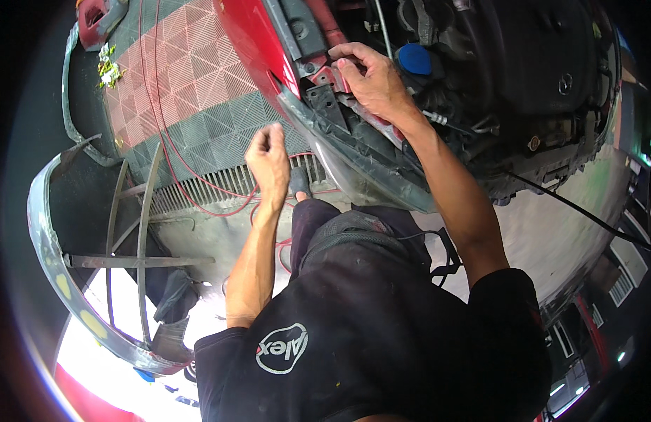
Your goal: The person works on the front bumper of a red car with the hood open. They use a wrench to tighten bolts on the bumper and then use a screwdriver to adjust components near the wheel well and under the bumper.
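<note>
Red metal bracket sits at the front corner of an open engine bay, between a glossy red fender and the black engine parts, as a person in a black T-shirt leans over it. The person's bare right hand hangs over the bracket, thumb and forefinger curled toward each other; whether the fingertips touch or grip it, one cannot tell. Just beside that hand is a round blue plastic cap. Well apart from it, the bare left hand hovers outside the car, fingers bent in toward the thumb; whether they pinch anything small cannot be told. Beneath the two, a clear plastic headlamp curves along the car's corner. At left, a thin red hose loops over red and grey floor tiles, near a grey bumper cover with yellowish patches.
</note>
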Demonstrator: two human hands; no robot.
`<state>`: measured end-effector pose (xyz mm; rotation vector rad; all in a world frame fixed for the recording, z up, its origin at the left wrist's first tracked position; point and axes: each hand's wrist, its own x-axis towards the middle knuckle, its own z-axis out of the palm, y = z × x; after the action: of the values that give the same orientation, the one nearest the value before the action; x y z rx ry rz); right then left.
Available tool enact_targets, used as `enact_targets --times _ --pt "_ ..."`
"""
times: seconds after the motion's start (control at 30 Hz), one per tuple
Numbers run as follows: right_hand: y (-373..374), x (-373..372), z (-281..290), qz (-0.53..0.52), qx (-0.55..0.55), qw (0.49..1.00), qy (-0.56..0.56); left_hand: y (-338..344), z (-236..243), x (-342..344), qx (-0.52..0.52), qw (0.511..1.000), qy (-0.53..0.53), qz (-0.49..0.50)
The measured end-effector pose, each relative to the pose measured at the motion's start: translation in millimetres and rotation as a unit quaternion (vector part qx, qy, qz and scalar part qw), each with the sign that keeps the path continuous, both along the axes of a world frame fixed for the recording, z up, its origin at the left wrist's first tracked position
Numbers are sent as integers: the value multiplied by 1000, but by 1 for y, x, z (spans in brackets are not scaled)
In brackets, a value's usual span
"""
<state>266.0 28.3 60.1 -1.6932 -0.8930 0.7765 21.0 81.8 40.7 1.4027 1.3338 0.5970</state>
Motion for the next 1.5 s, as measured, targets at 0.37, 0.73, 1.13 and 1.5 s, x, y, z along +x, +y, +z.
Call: enact_targets --times 0.37,0.73,1.13,1.5 --pt "0 -20 15 15 24 990 -136 -81 -66 -44 -341 934 17 -103" --pt "-5 -21 6 3 43 980 -196 -101 -69 -43 -316 923 9 -220" --pt "-52 -24 18 -44 3 971 -235 -107 -56 -33 -325 925 -67 -187" --pt "-133 -45 34 -129 -50 963 -232 -104 -69 -34 -310 922 -44 -226"
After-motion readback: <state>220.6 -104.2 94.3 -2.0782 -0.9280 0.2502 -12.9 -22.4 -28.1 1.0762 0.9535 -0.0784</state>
